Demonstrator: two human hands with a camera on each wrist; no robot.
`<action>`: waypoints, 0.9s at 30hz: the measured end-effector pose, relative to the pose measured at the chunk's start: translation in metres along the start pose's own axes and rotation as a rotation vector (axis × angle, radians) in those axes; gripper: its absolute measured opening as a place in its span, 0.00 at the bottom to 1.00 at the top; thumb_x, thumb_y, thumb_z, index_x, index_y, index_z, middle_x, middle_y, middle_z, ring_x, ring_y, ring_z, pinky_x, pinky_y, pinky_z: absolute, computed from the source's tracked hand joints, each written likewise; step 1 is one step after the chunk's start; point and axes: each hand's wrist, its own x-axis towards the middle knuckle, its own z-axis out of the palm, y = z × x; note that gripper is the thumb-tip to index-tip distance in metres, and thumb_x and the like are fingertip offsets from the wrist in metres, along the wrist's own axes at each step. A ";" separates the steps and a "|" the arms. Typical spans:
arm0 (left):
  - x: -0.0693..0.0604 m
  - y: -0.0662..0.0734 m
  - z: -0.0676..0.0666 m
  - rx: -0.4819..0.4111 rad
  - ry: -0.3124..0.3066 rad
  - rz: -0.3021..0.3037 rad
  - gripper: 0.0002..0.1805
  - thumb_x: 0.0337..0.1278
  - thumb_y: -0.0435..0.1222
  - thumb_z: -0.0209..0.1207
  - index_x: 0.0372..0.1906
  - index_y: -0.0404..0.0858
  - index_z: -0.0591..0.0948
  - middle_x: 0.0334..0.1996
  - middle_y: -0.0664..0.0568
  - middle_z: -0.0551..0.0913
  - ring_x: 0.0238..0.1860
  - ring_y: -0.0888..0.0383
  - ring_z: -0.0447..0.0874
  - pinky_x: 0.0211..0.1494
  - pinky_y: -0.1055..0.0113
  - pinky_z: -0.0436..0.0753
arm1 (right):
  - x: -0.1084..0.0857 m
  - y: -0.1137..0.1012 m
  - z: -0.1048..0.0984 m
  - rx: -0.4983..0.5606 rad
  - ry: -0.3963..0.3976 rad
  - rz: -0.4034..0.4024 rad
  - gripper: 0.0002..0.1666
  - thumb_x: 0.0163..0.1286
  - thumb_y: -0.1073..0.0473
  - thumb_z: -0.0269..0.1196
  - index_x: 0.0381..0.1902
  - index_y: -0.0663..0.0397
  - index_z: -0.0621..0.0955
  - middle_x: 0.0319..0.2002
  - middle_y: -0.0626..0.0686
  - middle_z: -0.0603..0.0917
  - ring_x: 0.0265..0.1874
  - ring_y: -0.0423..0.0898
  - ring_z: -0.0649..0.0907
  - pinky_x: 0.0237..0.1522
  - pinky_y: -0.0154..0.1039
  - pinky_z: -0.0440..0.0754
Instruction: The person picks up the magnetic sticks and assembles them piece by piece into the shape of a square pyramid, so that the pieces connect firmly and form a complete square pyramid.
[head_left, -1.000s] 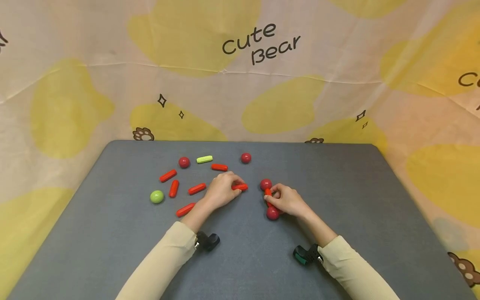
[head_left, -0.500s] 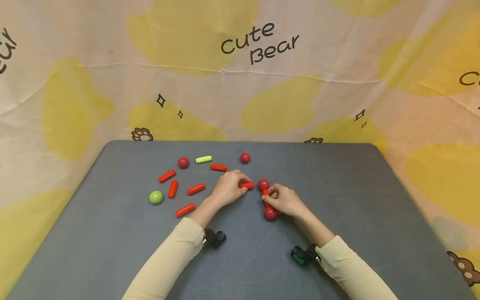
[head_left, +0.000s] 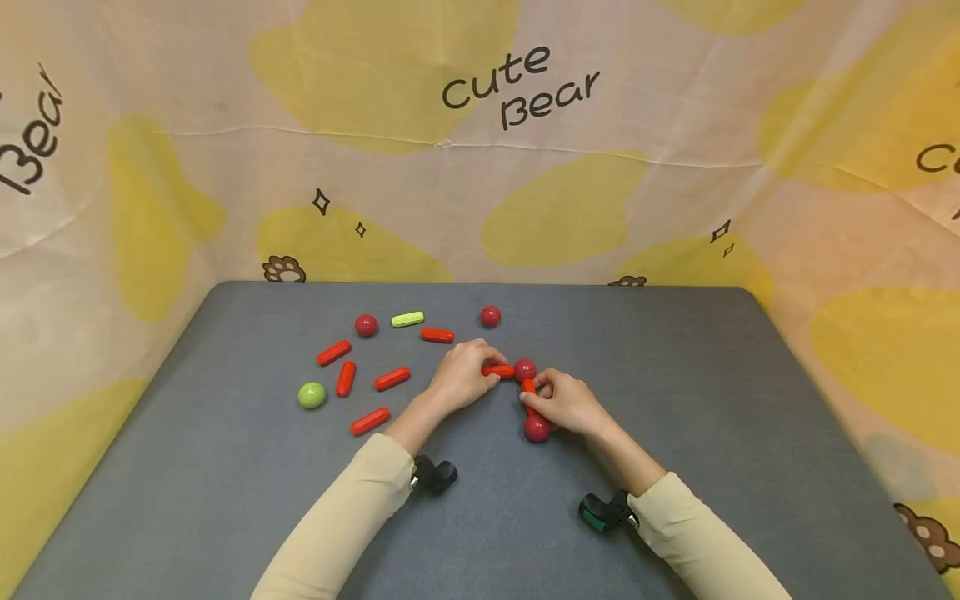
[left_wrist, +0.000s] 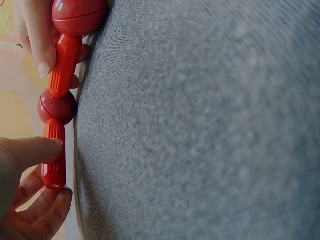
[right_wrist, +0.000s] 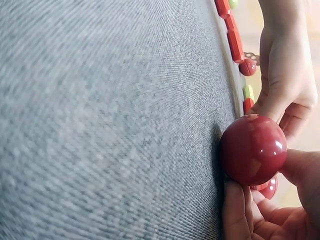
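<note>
My left hand (head_left: 459, 377) pinches a red ribbed rod (left_wrist: 55, 131) between thumb and fingers. This rod's end meets a dark red ball (left_wrist: 56, 108); whether it is fixed there I cannot tell. A second red rod (left_wrist: 65, 65) runs from that same ball to a nearer red ball (head_left: 537, 429). My right hand (head_left: 567, 403) grips this second rod, its fingers beside the nearer ball. In the right wrist view the nearer ball (right_wrist: 253, 150) hides most of the rod behind it.
Left on the grey table (head_left: 480, 533) lie several loose red rods (head_left: 371, 421), a green ball (head_left: 312, 395), a red ball (head_left: 366, 325) and a light green rod (head_left: 408, 319). Another red ball (head_left: 491, 316) sits near the back edge. A patterned cloth (head_left: 390, 100) hangs behind.
My left hand has carried its red rod rightward until the end meets the far red ball. The right hand has shifted its rod and two balls slightly left.
</note>
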 end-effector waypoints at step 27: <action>0.000 0.001 0.000 0.010 -0.004 0.013 0.10 0.46 0.32 0.64 0.37 0.42 0.85 0.31 0.53 0.80 0.34 0.56 0.78 0.39 0.61 0.76 | 0.020 -0.006 -0.003 0.093 0.012 0.066 0.24 0.64 0.55 0.60 0.55 0.58 0.72 0.28 0.53 0.79 0.12 0.40 0.78 0.18 0.36 0.78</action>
